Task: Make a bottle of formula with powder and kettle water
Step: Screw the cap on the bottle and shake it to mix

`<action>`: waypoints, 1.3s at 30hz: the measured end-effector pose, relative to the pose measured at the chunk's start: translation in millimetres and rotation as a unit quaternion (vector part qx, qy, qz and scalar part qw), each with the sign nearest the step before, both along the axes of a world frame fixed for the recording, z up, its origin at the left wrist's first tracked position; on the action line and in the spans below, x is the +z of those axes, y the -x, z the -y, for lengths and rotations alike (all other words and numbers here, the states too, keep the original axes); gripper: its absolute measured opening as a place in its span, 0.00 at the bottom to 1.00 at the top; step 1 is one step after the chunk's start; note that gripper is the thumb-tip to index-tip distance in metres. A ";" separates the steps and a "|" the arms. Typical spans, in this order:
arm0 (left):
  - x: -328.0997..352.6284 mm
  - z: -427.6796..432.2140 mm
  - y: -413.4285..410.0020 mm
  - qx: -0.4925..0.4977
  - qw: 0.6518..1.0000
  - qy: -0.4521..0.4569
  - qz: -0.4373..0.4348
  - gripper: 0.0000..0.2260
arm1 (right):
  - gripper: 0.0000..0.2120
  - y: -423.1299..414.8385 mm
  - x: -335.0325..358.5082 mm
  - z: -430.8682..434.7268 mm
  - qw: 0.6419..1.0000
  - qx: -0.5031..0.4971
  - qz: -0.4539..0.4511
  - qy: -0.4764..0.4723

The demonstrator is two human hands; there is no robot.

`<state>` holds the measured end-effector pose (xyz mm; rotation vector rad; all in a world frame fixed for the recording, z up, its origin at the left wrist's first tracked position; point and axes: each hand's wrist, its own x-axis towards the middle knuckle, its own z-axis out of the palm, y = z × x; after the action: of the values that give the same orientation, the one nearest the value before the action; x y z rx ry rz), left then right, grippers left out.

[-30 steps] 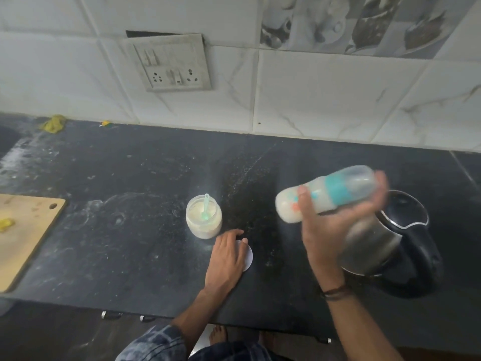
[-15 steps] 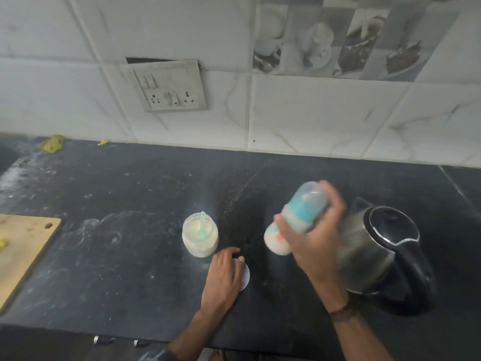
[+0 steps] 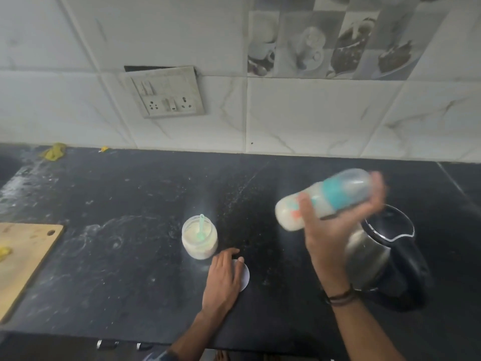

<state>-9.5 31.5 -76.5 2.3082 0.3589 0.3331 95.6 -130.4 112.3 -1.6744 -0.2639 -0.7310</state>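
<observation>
Right hand [image 3: 335, 230], centre right of frame, grips a capped teal-banded clear baby bottle [image 3: 322, 200] of milky liquid — held nearly horizontal, blurred, above the black stone counter [image 3: 130, 269]. Left hand [image 3: 223, 277], fingers extended, rests flat on a white round lid [image 3: 245, 276]. Just beside it, an open clear powder jar [image 3: 199, 239] (green scoop [image 3: 200, 229] inside). Steel kettle [image 3: 377, 256] at right.

Plenty of open counter [image 3: 125, 269] left of centre
Bare run from the board [image 3: 23, 256] to the jar [image 3: 199, 241]. Kettle [image 3: 377, 256] blocks the right; left hand [image 3: 223, 278] on the lid [image 3: 245, 276] sits just beside the jar, right hand [image 3: 335, 230] holds the bottle [image 3: 325, 201] up between jar and kettle.
</observation>
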 end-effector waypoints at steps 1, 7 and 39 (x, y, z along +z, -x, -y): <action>1.1 0.1 0.4 -0.005 1.000 -0.002 -0.001 0.07 | 0.49 -1.9 -5.2 0.5 0.997 0.042 -0.039 0.058; 1.4 0.7 0.0 0.007 1.000 0.021 -0.011 0.07 | 0.46 6.1 3.4 5.3 0.997 0.056 -0.007 -0.049; 0.6 -0.2 1.9 0.006 1.000 0.025 -0.007 0.08 | 0.45 11.4 20.7 2.1 0.999 0.027 0.037 -0.019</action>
<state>-11.5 31.7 -75.9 2.2619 0.3843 0.3111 84.2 -132.5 133.1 -1.5998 -0.3443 -0.7537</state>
